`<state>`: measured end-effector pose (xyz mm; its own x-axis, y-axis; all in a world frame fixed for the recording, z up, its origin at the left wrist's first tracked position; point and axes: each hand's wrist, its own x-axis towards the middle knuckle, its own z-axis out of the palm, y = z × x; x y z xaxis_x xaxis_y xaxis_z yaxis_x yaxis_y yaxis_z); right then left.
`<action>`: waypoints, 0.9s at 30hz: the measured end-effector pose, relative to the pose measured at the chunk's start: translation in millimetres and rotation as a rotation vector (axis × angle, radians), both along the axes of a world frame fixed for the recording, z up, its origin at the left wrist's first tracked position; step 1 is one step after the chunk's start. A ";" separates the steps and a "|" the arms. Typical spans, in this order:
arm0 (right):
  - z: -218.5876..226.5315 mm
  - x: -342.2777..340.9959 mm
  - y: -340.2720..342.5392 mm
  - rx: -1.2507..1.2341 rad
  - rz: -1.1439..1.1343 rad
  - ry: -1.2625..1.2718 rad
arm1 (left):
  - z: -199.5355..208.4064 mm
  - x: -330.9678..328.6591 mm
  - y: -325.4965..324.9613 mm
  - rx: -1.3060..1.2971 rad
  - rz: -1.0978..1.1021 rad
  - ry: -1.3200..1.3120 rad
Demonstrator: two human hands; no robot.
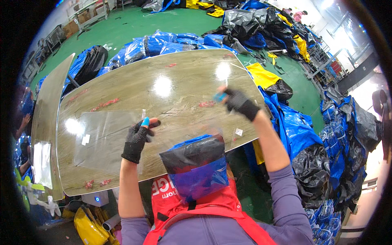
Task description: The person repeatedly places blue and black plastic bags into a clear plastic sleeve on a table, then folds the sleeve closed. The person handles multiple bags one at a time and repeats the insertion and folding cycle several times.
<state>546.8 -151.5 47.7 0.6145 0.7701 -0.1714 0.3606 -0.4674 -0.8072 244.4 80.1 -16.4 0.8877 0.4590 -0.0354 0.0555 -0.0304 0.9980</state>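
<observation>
My left hand [138,141], in a black dotted glove with blue wrapping on one fingertip, hovers over the near part of the table [134,96]. Its fingers stand apart, and I see nothing held in them. Farther right, my right hand [240,104] is raised above the tabletop, gloved alike and smeared by motion; whether it holds anything is unclear. Between my forearms, a folded blue and black tarp bundle [198,167] in clear plastic leans at the near edge, against my red apron [163,196]. A flat clear plastic bag [104,143] lies beside my left hand.
Blue bundles in clear wrap [151,45] lie beyond the far edge. Heaps of black, blue and silver tarp [257,26] cover floor at the back right. More tarp [298,126] crowds the table's right side. Yellow material [90,228] sits below, near left. Another person's hand [25,120] shows far left.
</observation>
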 end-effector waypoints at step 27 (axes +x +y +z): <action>-40.8 -161.4 -68.0 0.205 0.609 -0.840 | -24.1 -10.0 -110.3 1.102 -0.018 0.012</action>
<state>385.4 -219.5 6.9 -0.0246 0.9545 0.2973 0.9676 0.0975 -0.2330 234.4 -30.3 -40.5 0.8971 0.2310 0.3766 0.0554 -0.9045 0.4229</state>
